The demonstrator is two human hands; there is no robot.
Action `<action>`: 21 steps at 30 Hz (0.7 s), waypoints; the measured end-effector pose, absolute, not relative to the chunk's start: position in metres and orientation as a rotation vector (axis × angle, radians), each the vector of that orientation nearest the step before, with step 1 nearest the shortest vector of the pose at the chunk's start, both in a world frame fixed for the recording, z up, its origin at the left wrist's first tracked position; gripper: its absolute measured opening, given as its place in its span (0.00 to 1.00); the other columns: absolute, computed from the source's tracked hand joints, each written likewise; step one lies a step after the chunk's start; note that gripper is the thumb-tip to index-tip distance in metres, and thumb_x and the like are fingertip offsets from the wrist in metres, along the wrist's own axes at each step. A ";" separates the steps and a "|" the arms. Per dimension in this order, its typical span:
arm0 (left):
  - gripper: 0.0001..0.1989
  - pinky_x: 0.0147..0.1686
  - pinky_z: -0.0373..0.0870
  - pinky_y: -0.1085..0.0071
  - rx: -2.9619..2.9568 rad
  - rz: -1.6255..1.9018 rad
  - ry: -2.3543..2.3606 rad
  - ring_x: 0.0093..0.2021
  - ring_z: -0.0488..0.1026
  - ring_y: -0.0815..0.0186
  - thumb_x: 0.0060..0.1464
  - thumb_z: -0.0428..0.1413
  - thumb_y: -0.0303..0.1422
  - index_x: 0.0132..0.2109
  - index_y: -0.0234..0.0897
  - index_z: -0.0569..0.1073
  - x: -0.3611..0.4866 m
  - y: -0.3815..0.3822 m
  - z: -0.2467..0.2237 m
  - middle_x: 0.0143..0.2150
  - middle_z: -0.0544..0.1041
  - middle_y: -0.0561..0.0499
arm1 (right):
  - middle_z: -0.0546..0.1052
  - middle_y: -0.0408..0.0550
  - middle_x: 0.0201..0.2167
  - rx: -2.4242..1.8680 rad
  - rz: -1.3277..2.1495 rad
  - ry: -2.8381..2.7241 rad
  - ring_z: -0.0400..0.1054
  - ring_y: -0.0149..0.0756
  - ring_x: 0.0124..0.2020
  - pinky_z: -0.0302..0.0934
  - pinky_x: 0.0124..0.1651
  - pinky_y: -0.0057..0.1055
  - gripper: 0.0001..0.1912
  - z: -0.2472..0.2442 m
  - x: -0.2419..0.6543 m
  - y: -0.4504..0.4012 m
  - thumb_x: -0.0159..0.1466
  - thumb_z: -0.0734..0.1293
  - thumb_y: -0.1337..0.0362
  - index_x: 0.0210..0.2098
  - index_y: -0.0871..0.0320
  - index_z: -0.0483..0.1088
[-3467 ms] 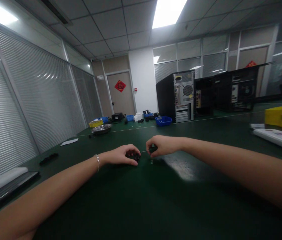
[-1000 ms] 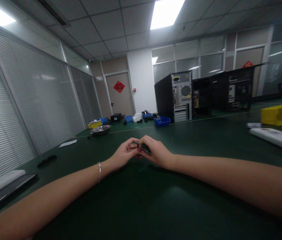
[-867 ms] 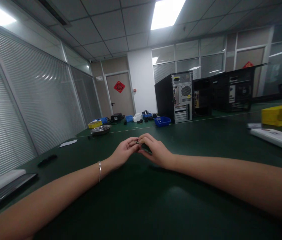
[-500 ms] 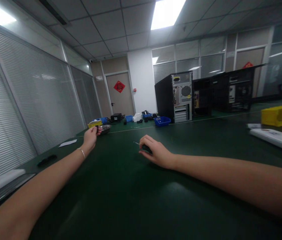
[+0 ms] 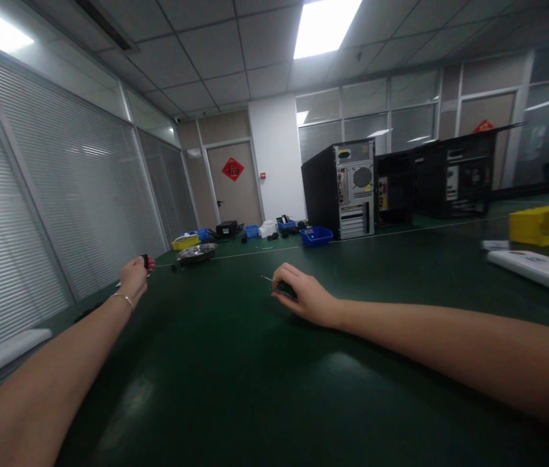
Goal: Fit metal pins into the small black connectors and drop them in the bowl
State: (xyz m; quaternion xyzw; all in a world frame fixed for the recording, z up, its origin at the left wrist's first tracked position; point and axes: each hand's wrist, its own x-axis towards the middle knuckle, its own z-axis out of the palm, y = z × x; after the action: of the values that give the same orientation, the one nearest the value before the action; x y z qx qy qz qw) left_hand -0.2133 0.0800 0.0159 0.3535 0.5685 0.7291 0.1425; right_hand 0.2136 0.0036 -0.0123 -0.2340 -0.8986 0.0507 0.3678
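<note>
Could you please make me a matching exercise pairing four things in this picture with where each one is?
1. tool
2. black piece
3. bracelet
4. metal bowl

A. around the left wrist
B. in the right hand
C. on the table
D. in the left hand

Pairs: 1-B, 2-D, 3-A, 4-C

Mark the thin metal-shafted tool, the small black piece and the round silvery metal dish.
Thin metal-shafted tool (image 5: pixel 286 289): head view, on its dark handle.
Small black piece (image 5: pixel 146 261): head view, on its visible middle.
Round silvery metal dish (image 5: pixel 198 259): head view, outer wall.
</note>
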 end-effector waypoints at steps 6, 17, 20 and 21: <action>0.08 0.28 0.64 0.74 1.217 1.772 1.479 0.26 0.66 0.71 0.54 0.44 0.22 0.31 0.27 0.67 -0.144 0.092 0.002 0.26 0.69 0.49 | 0.65 0.47 0.38 -0.769 0.219 -2.227 0.61 0.34 0.35 0.58 0.38 0.30 0.10 -0.018 0.215 0.019 0.61 0.64 0.61 0.40 0.58 0.63; 0.14 0.37 0.65 0.70 1.780 0.936 0.954 0.36 0.68 0.68 0.52 0.53 0.35 0.45 0.34 0.68 -0.015 0.028 -0.014 0.39 0.72 0.46 | 0.71 0.48 0.41 -0.750 0.351 -2.279 0.65 0.37 0.41 0.59 0.42 0.32 0.14 -0.021 0.222 0.031 0.63 0.61 0.64 0.48 0.56 0.63; 0.12 0.38 0.64 0.69 1.715 0.997 0.961 0.37 0.68 0.67 0.51 0.55 0.33 0.43 0.33 0.71 -0.012 0.024 -0.014 0.40 0.71 0.46 | 0.71 0.46 0.44 -0.650 0.342 -2.364 0.65 0.37 0.44 0.60 0.43 0.32 0.17 -0.018 0.223 0.025 0.62 0.62 0.65 0.50 0.54 0.63; 0.13 0.37 0.64 0.69 1.681 1.016 0.957 0.36 0.68 0.68 0.51 0.55 0.33 0.43 0.33 0.71 -0.012 0.024 -0.014 0.40 0.71 0.46 | 0.71 0.46 0.45 -0.625 0.338 -2.381 0.65 0.37 0.45 0.60 0.44 0.32 0.17 -0.017 0.223 0.024 0.62 0.62 0.66 0.50 0.53 0.64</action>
State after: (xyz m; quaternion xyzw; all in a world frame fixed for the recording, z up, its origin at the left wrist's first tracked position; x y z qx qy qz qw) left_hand -0.0119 0.0240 -0.0143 0.6832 0.3886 0.4129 0.4602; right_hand 0.2227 0.0238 -0.0169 -0.2379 -0.9071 0.1286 0.3225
